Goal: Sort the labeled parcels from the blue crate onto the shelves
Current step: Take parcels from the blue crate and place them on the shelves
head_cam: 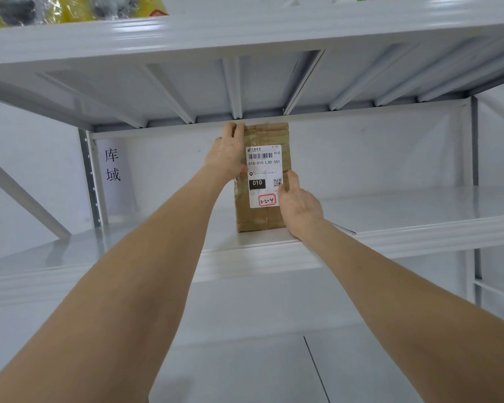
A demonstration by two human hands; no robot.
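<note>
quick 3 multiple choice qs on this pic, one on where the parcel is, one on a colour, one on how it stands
1. Where is the brown parcel? A on the floor B on the white shelf C in a crate
2. What colour frames the handwritten 3-2-4? A red B green C blue
3. How does the parcel stand? A lying flat B upright, held by both hands C hanging
Answers: 1 B, its bottom edge rests on the shelf board. 2 A, a red box surrounds it on the label. 3 B, the left hand grips its upper left edge, the right hand its lower right.
</note>
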